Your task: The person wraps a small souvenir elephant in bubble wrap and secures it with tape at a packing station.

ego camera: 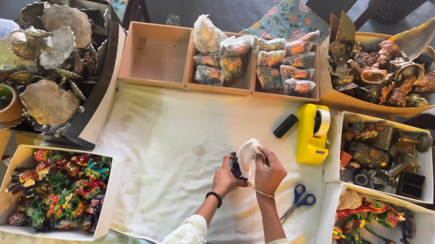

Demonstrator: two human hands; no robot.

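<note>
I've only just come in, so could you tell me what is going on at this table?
A person seated at a cloth-covered table has both hands over its middle. The left hand holds a small dark painted figure, and the right hand presses a white wrapping sheet around it. Blue-handled scissors and a yellow tape dispenser lie to the right. Open boxes ring the cloth: colourful figures at lower left, wrapped bundles at the far edge.

Scissors (300,199) right of the hands — tape dispenser (313,133) behind them.
</note>
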